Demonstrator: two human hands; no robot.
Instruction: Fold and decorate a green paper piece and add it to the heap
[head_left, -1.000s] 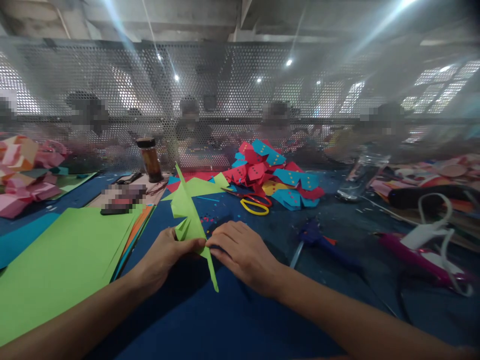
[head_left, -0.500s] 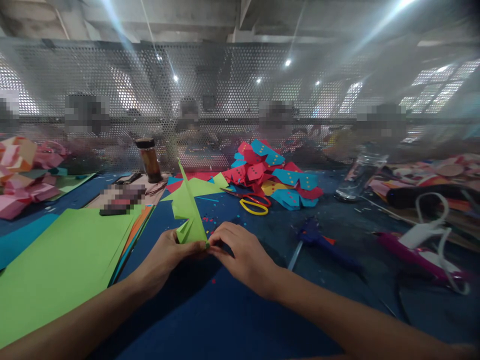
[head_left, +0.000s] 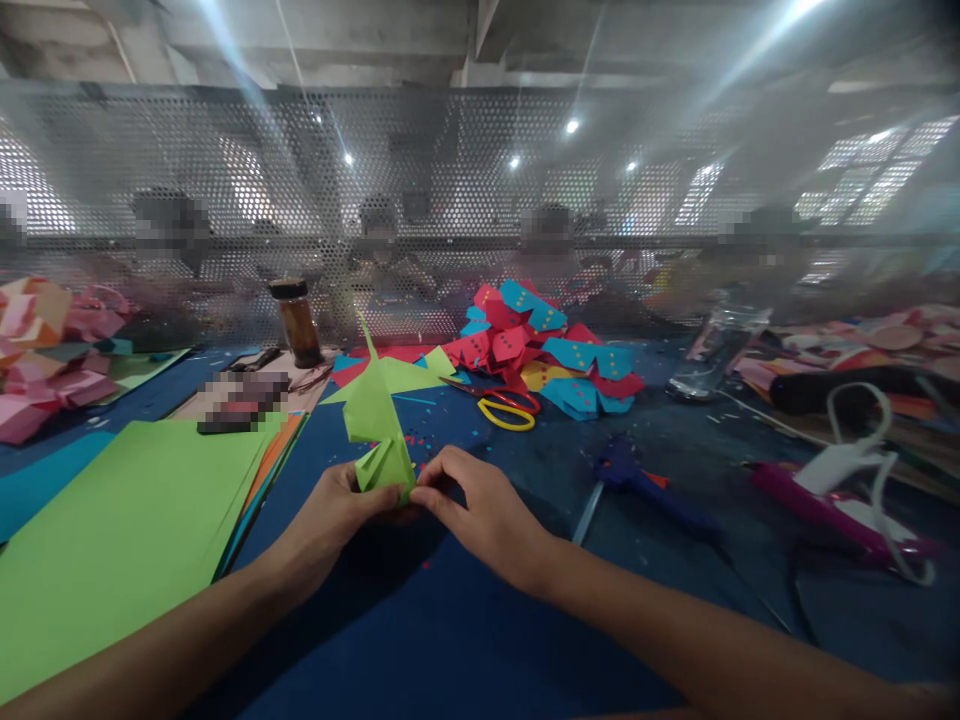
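A folded piece of light green paper stands upright between my hands, with a thin pointed tip rising at its top. My left hand grips its lower left part, the thumb lying across the front near the bottom edge. At the lower right corner, my right hand pinches the paper edge between thumb and fingers. Scissors with red and yellow handles lie beyond my hands, beside green paper cuttings. Tiny coloured scraps are scattered on the blue table.
Green sheets are stacked at left, near a dark jar. Red and blue folded paper pieces are heaped at the back. To the right lie a blue glue gun, a purple-and-white device and a glass. People sit behind a perforated screen.
The green paper has turned and opened slightly, showing more of its broad face. Both hands keep hold of its lower end, in nearly the same place.
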